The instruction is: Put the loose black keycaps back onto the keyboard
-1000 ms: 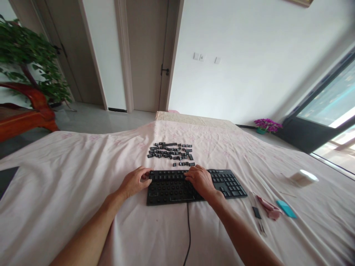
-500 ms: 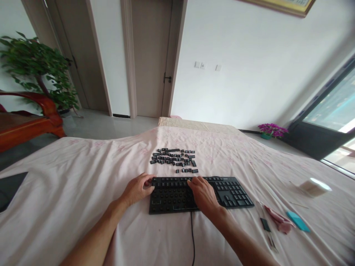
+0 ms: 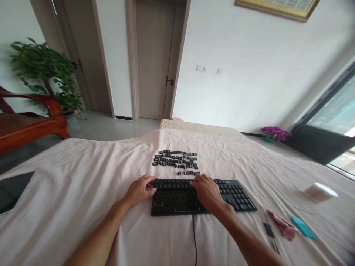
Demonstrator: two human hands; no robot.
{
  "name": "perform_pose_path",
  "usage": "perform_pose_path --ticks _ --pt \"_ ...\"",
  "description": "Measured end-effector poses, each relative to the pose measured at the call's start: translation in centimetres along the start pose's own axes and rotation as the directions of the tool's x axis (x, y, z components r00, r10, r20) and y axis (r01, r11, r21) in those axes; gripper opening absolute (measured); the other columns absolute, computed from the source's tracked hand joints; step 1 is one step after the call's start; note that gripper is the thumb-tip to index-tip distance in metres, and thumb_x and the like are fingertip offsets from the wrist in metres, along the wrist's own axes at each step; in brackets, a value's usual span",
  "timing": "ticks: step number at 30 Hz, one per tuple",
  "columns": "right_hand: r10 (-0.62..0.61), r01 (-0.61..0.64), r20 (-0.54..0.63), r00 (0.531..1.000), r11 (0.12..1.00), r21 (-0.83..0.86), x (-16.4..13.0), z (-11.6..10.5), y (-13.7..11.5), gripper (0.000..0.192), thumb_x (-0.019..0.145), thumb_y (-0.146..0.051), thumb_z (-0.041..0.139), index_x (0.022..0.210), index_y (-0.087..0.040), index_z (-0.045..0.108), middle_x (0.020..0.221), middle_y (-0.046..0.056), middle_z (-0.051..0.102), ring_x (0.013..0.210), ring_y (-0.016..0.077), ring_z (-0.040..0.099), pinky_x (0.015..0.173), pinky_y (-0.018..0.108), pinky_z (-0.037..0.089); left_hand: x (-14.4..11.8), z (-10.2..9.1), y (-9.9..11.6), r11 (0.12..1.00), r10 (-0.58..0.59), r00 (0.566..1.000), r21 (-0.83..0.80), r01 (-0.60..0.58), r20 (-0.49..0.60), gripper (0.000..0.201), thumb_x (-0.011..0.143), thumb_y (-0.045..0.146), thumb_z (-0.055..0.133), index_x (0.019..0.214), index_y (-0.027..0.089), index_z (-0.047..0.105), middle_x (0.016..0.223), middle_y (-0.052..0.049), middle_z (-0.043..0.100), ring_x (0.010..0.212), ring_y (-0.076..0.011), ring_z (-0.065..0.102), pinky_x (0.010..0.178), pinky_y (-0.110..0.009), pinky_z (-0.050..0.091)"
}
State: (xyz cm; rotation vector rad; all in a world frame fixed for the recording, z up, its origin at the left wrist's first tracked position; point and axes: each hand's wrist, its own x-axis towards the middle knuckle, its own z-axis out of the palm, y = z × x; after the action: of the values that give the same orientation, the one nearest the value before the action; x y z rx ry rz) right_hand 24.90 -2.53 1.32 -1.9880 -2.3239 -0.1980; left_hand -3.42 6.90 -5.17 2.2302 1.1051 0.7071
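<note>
A black keyboard (image 3: 173, 205) lies on the pink cloth, with many of its keycaps off in the left and middle rows. My left hand (image 3: 142, 191) grips its upper left corner between thumb and fingers. Over the number row, left of the middle of the board, my right hand (image 3: 207, 190) has its fingers bent together and touching the keys. Whatever may be between those fingertips is hidden. Behind the keyboard, loose black keycaps (image 3: 174, 161) lie in rough rows, a long space bar (image 3: 175, 152) among them.
A cable (image 3: 194, 236) runs from the keyboard towards me. On the right lie a keycap puller (image 3: 269, 229), a pink cloth (image 3: 284, 226), a blue item (image 3: 303, 227) and a round white container (image 3: 320, 193). A dark tablet-like slab (image 3: 15, 190) lies on the left.
The view has shifted slightly, so everything sits a little lower and further right. Both hands stay at the same places on the keyboard.
</note>
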Motion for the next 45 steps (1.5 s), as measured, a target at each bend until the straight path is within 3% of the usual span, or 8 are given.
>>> perform_pose_path --ticks 4,9,23,27,30,33,38,45 --pt "0.038 -0.029 -0.078 0.996 0.993 0.111 3.7 -0.4 0.5 0.029 0.093 -0.021 0.045 0.106 -0.029 0.07 0.096 0.003 0.066 0.092 0.0183 0.053 0.078 0.027 0.037 0.0 -0.1 0.1 1.0 -0.004 1.0 0.004 0.003 0.011 0.039 0.075 0.024 0.058 0.114 0.023 0.063 0.1 -0.002 0.064 0.082 -0.0142 0.061 0.078 -0.024 0.047" --pt "0.002 0.0 -0.044 0.999 0.999 0.05 7.4 1.0 -0.4 0.018 0.088 -0.027 0.057 0.087 -0.027 0.075 0.095 0.003 0.067 0.096 0.0206 0.051 0.08 0.029 0.036 0.0 -0.3 0.2 1.0 -0.008 1.0 -0.001 0.008 0.019 0.039 0.075 0.023 0.059 0.114 0.023 0.063 0.1 -0.002 0.064 0.082 -0.0142 0.061 0.078 -0.024 0.047" --pt "-0.116 0.116 -0.015 0.993 0.993 0.001 9.9 2.3 -0.9 0.012 0.081 -0.023 0.065 0.075 -0.021 0.075 0.085 0.008 0.069 0.096 0.0238 0.051 0.078 0.031 0.035 0.1 -0.1 0.0 1.0 -0.015 1.0 0.014 0.015 0.001 0.04 0.073 0.023 0.06 0.113 0.023 0.063 0.099 -0.002 0.064 0.081 -0.0143 0.061 0.078 -0.024 0.047" --pt "-0.062 0.065 -0.063 0.996 0.997 0.046 8.5 1.0 0.4 0.014 0.086 -0.031 0.061 0.088 -0.028 0.075 0.095 0.003 0.069 0.097 0.0209 0.052 0.08 0.029 0.036 0.0 -0.2 0.1 1.0 -0.005 1.0 0.021 0.005 0.017 0.039 0.074 0.023 0.059 0.113 0.022 0.063 0.099 -0.002 0.064 0.082 -0.0141 0.061 0.078 -0.024 0.047" --pt "0.02 -0.006 -0.095 0.995 0.989 0.148 6.0 0.0 2.0 0.02 0.089 -0.034 0.056 0.1 -0.031 0.073 0.098 0.0 0.069 0.094 0.018 0.054 0.078 0.026 0.038 0.0 -0.3 0.2 1.0 -0.011 1.0 0.016 0.01 0.027 0.039 0.076 0.024 0.058 0.114 0.021 0.062 0.099 -0.002 0.063 0.082 -0.0139 0.061 0.078 -0.024 0.047" --pt "0.081 -0.059 -0.081 0.993 0.969 0.238 3.0 -0.3 3.3 0.02 0.088 -0.034 0.058 0.1 -0.031 0.073 0.094 -0.001 0.069 0.091 0.0173 0.056 0.078 0.026 0.039 0.1 -0.2 0.1 1.0 -0.022 0.999 0.022 0.022 0.031 0.038 0.076 0.025 0.058 0.114 0.023 0.062 0.1 -0.002 0.064 0.082 -0.0138 0.061 0.078 -0.024 0.047" --pt "0.087 -0.074 -0.065 0.994 0.981 0.18 -0.4 0.2 3.7 0.019 0.089 -0.036 0.058 0.1 -0.032 0.073 0.09 0.0 0.069 0.089 0.0178 0.056 0.076 0.027 0.039 0.1 -0.1 -0.1 1.0 0.002 1.0 0.028 -0.002 0.016 0.037 0.077 0.026 0.058 0.113 0.022 0.062 0.101 -0.002 0.064 0.08 -0.0135 0.061 0.077 -0.023 0.047" --pt "0.034 -0.029 -0.058 0.998 0.997 0.074 -0.8 0.6 2.6 0.02 0.092 -0.035 0.054 0.098 -0.03 0.073 0.088 0.002 0.068 0.088 0.0191 0.054 0.074 0.029 0.034 0.0 -0.1 -0.2 1.0 0.001 1.0 0.017 -0.002 0.023 0.038 0.077 0.027 0.058 0.115 0.022 0.061 0.102 -0.001 0.063 0.081 -0.0132 0.061 0.076 -0.023 0.047"
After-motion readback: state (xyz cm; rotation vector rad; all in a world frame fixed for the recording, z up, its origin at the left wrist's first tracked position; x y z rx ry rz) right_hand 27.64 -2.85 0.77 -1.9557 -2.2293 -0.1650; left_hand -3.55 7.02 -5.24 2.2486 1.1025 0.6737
